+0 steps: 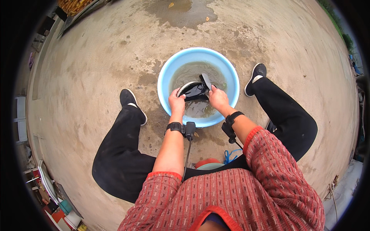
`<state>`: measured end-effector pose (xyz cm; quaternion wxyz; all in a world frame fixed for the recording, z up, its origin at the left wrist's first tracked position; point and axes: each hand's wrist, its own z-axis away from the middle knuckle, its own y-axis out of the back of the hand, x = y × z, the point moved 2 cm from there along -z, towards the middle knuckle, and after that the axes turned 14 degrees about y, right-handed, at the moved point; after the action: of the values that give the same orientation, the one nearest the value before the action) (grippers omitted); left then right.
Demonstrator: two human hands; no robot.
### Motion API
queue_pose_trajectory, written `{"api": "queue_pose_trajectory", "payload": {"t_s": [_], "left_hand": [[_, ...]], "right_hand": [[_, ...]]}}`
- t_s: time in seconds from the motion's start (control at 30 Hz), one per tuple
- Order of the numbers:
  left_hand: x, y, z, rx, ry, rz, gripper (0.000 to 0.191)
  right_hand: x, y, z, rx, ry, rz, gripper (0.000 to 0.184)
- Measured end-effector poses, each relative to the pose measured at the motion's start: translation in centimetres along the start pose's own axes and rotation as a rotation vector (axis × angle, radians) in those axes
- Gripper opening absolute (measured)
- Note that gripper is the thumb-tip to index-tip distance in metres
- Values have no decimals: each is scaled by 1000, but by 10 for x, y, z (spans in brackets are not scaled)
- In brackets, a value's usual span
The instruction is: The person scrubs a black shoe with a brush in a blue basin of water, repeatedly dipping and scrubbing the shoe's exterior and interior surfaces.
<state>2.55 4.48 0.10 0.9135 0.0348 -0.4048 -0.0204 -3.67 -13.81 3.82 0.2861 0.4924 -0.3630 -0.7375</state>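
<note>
A light-blue plastic basin (pixel 199 53) with murky water (pixel 190 69) stands on the ground between my feet. Over the water, my left hand (pixel 177 101) grips one end of a wet black shoe (pixel 194 91) with a pale sole edge. My right hand (pixel 218 98) is closed on a dark grey brush (pixel 206 81), held against the shoe's other end. The brush's bristles are mostly hidden, and I cannot tell whether my right fingers also touch the shoe.
Wet patches (pixel 185 13) mark the concrete ground. A red and pale-green container (pixel 209 165) and blue cord (pixel 229 156) lie close in front of my body. Corn cobs (pixel 73 5) are at the upper left; assorted household items (pixel 62 209) stand at the lower left.
</note>
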Motion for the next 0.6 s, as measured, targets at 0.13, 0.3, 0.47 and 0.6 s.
{"api": "queue_pose_trajectory", "payload": {"t_s": [0.13, 0.3, 0.47, 0.6], "left_hand": [[22, -1, 16, -105, 12, 157, 34], [22, 4, 34, -216, 35, 204, 36], [9, -1, 49, -272, 68, 81, 46], [7, 4, 53, -319, 87, -246, 52]], "right_hand": [[23, -5, -11, 299, -118, -274, 33], [33, -22, -16, 298, -364, -935, 34], [35, -34, -9, 258, -511, -1259, 27], [34, -48, -12, 381, -410, -1347, 14]]}}
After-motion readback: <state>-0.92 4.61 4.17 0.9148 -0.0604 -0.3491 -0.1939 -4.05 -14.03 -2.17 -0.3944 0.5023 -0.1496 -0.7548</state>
